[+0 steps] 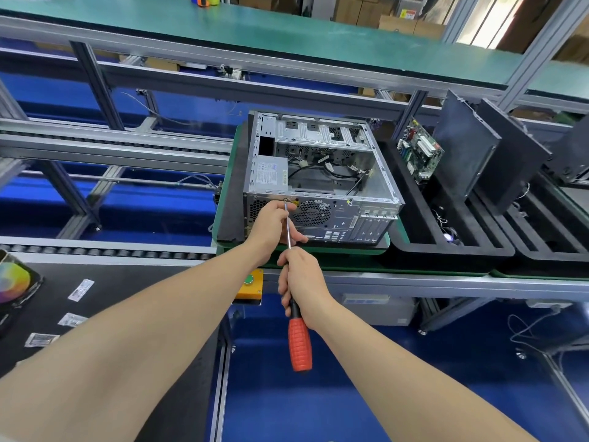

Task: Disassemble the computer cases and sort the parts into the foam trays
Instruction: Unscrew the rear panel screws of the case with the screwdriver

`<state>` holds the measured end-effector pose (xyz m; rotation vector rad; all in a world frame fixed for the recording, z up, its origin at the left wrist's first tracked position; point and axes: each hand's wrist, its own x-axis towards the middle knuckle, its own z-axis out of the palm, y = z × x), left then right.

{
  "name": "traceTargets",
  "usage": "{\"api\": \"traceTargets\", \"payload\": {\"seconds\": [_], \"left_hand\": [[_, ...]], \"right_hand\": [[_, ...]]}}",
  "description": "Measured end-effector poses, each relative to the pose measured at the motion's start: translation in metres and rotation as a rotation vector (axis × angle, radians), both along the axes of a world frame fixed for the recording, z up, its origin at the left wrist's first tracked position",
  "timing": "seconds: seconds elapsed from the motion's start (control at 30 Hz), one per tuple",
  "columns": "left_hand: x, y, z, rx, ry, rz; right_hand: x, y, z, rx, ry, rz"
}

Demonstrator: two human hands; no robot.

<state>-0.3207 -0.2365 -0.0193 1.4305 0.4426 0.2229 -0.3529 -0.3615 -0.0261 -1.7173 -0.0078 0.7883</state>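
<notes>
An open grey metal computer case (344, 218) sits on a green pallet (334, 252) on the aluminium-framed conveyor line (414, 282), above a blue floor (287, 406). The right hand (301, 279) has its grip clenched round a red-handled screwdriver (299, 342). The left hand (274, 224) pinches its shaft at the case's rear top edge. A black foam tray (446, 254) adjoins the pallet's right edge.

A factory assembly line: roller conveyors (105, 250), aluminium-framed benches (223, 74), stacked cardboard boxes (360, 11).
</notes>
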Motion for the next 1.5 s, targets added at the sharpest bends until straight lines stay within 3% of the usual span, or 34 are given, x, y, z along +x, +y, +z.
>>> {"api": "traceTargets", "payload": {"seconds": [0.17,0.27,0.43,0.5,0.7,0.83,0.93,1.07,1.2,1.33,1.4,1.5], "left_hand": [[0.001,0.002,-0.002,0.006,0.003,-0.009],[0.002,0.003,-0.002,-0.015,0.006,-0.008],[0.003,0.006,0.001,-0.152,0.045,-0.008],[0.001,0.006,0.002,-0.198,0.075,0.003],[-0.001,0.001,0.000,-0.188,0.158,0.055],[0.000,-0.006,0.003,-0.211,0.175,0.091],[0.001,-0.012,0.008,-0.243,0.167,0.114],[0.005,-0.014,0.013,-0.357,0.136,0.153],[0.004,-0.004,0.016,-0.037,0.221,0.059],[0.006,0.018,0.019,1.023,0.278,0.241],[0.015,0.032,0.025,1.222,0.132,0.276],[0.035,0.059,0.026,1.344,0.121,-0.023]], "right_hand": [[-0.001,0.000,0.000,-0.002,-0.032,-0.002],[-0.001,0.002,0.001,0.063,0.050,-0.018],[-0.003,0.006,0.003,0.382,0.316,-0.073],[-0.003,0.007,0.003,0.421,0.303,-0.080],[-0.007,0.012,0.010,-0.260,-0.347,0.024],[-0.002,0.001,0.007,-0.451,-0.645,0.117],[0.000,-0.001,0.010,-0.339,-0.476,0.095],[0.005,-0.006,0.017,0.172,0.137,0.045],[-0.004,-0.013,0.016,0.604,0.577,-0.028],[-0.001,-0.011,0.022,0.747,0.693,-0.039],[0.000,-0.010,0.026,0.738,0.681,-0.062],[0.000,-0.010,0.028,0.707,0.683,-0.094]]}}
